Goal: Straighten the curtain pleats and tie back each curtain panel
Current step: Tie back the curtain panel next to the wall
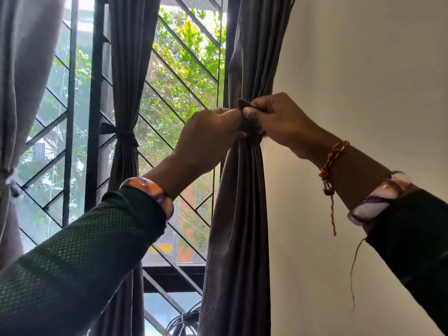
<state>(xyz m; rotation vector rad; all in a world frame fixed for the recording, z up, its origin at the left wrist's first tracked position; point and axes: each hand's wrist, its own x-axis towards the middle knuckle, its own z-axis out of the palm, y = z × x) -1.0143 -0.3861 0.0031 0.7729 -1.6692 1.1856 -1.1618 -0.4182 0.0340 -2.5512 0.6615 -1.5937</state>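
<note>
The tie-back step is judged to be in hand on the third of 3 panels: the right curtain panel (pixel 238 202) is being cinched, gathered directly below the grip. The tie-back strip (pixel 244 110) is being pinched from both sides by the left hand (pixel 208 139) and right hand (pixel 278 117), fingers curled tight. A firm outward pull is probably being called for next.

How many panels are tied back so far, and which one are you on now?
Done: the middle panel is cinched by its tie, and the left panel is tied too. In hand: the left hand and right hand both pinch the dark tie-back gathering the right panel beside the wall. Left: finishing that knot.
</note>
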